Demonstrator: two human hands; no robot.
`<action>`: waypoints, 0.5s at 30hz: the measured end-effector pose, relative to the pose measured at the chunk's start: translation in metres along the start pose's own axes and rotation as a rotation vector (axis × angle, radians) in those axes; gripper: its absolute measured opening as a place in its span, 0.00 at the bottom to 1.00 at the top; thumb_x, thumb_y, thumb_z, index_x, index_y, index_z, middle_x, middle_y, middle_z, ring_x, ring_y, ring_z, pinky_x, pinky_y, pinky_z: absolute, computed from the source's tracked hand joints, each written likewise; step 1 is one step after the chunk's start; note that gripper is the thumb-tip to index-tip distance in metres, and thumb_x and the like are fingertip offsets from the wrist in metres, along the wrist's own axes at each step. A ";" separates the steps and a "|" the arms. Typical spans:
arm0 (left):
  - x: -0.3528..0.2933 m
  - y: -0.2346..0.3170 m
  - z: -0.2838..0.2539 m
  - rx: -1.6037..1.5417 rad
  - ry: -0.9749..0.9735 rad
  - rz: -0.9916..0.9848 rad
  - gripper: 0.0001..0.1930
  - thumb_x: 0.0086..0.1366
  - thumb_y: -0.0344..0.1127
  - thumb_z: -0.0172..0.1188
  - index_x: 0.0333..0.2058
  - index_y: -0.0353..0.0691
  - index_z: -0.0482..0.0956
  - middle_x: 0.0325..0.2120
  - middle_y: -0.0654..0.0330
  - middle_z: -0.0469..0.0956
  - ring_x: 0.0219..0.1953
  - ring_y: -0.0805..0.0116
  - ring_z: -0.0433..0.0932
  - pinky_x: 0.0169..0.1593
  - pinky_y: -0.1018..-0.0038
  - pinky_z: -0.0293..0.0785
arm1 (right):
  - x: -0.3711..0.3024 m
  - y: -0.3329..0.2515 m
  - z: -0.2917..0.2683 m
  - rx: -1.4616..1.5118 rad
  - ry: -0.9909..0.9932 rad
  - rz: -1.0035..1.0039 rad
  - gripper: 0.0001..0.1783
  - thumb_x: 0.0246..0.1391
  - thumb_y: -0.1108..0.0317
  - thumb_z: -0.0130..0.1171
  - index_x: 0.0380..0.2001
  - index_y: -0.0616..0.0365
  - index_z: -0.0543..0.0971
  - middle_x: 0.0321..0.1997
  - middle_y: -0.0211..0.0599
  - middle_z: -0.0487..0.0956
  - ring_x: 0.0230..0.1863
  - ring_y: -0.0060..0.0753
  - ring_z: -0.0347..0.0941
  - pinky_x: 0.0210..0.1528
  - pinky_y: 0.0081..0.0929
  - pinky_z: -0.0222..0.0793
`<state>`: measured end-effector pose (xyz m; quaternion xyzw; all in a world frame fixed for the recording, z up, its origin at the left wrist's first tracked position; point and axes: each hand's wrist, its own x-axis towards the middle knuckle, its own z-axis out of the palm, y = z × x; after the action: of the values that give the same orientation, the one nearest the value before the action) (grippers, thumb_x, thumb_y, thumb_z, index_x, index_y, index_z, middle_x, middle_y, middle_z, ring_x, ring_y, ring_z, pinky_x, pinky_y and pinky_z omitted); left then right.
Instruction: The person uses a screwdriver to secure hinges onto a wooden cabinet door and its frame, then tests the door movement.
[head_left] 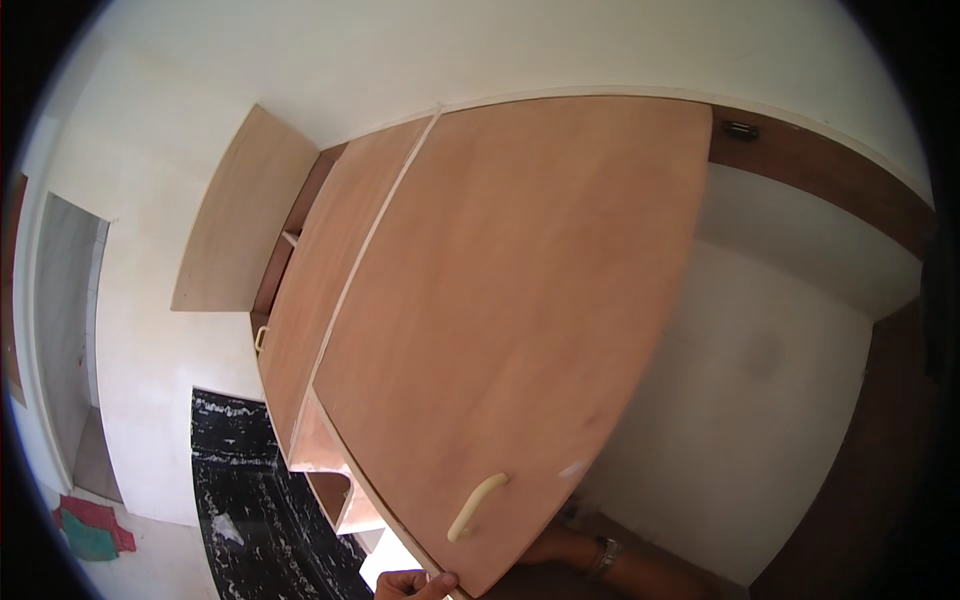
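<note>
A large light-brown wooden cabinet door (510, 280) fills the middle of the view, standing partly open. Near its lower corner is a cream-coloured bow handle (477, 508). At the bottom edge of the door, my left hand (412, 585) pinches the panel's rim, thumb on the front face. My right hand (560, 546) reaches in behind the door's right side; its fingers are hidden by the panel. A metal-banded wristwatch (607, 555) sits on that wrist. To the right lies the cabinet's pale interior (750, 390), framed in dark brown wood.
A small dark fitting (741, 130) is fixed on the upper frame. Left of the door is another closed brown panel (350, 260), then a pale door (240, 220) swung open. Below them runs a black marbled surface (265, 500). Red and green cloth (90, 530) lies at lower left.
</note>
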<state>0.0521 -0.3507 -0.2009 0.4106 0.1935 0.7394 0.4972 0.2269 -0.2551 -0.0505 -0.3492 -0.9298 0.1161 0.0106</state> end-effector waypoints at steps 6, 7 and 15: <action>-0.003 -0.011 -0.008 0.063 0.019 0.043 0.30 0.63 0.44 0.73 0.12 0.51 0.60 0.11 0.76 0.56 0.17 0.83 0.48 0.21 0.76 0.42 | 0.002 0.044 0.016 -0.018 0.100 -0.111 0.35 0.63 0.49 0.62 0.67 0.55 0.66 0.71 0.44 0.65 0.73 0.43 0.59 0.75 0.44 0.53; -0.003 -0.013 -0.010 0.082 0.004 0.099 0.29 0.66 0.43 0.71 0.12 0.50 0.60 0.11 0.76 0.56 0.17 0.83 0.48 0.21 0.76 0.43 | 0.000 0.051 0.021 -0.022 0.102 -0.117 0.35 0.63 0.49 0.62 0.67 0.55 0.66 0.71 0.44 0.65 0.73 0.43 0.59 0.75 0.44 0.53; 0.016 -0.004 -0.031 -0.032 0.206 0.113 0.24 0.79 0.45 0.48 0.21 0.44 0.74 0.13 0.72 0.61 0.15 0.81 0.54 0.21 0.78 0.47 | 0.002 0.036 0.028 -0.094 0.414 -0.113 0.24 0.63 0.58 0.60 0.58 0.57 0.75 0.60 0.47 0.77 0.63 0.47 0.72 0.66 0.44 0.65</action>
<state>0.0266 -0.3310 -0.2157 0.3347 0.2082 0.8075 0.4388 0.2462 -0.2329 -0.0856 -0.3132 -0.9302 -0.0025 0.1914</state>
